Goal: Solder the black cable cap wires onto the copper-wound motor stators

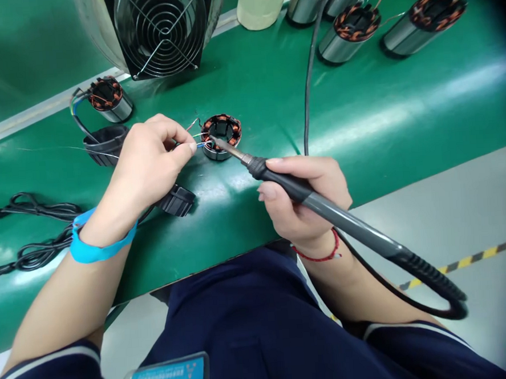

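Observation:
My right hand (307, 195) is wrapped round the dark handle of a soldering iron (353, 217), its tip reaching over the near left rim of a motor stator (232, 134) with copper windings. My left hand (152, 155), fingers pinched, holds thin wires at the stator's left side; a blue wire (200, 145) shows at the fingertips. A thin silvery strand (62, 148) trails leftward from behind that hand. Beneath the left wrist lies a black plastic part (176, 200). Whether the iron's tip touches a wire is too small to tell.
A fan with a wire guard (165, 32) stands at the back, beside a bottle of pale liquid (261, 6). More stators (423, 23) stand back right, another stator (110, 101) back left. Coiled black cables (46, 253) lie left. The iron's cord (310, 83) crosses the green bench (402, 106).

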The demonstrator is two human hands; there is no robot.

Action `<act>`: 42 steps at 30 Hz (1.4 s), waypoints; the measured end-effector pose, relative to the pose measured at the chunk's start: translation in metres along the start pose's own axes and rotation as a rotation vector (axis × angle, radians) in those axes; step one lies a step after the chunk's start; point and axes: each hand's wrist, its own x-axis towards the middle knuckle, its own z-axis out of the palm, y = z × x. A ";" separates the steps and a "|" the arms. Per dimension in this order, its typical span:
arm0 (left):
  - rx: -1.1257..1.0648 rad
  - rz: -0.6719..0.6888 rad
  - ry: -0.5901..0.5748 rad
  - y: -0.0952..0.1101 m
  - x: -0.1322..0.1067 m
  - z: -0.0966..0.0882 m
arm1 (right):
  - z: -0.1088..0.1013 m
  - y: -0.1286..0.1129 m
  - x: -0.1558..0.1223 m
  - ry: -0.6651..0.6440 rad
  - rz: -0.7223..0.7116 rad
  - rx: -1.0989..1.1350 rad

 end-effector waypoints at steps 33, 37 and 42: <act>0.043 -0.023 0.015 0.006 -0.001 0.000 | 0.002 0.002 -0.009 -0.040 0.130 0.072; 0.053 -0.015 0.007 0.006 -0.001 0.000 | 0.001 0.003 -0.009 -0.031 0.153 0.089; 0.048 -0.009 0.007 0.007 -0.001 0.000 | 0.002 0.005 -0.009 -0.020 0.115 0.134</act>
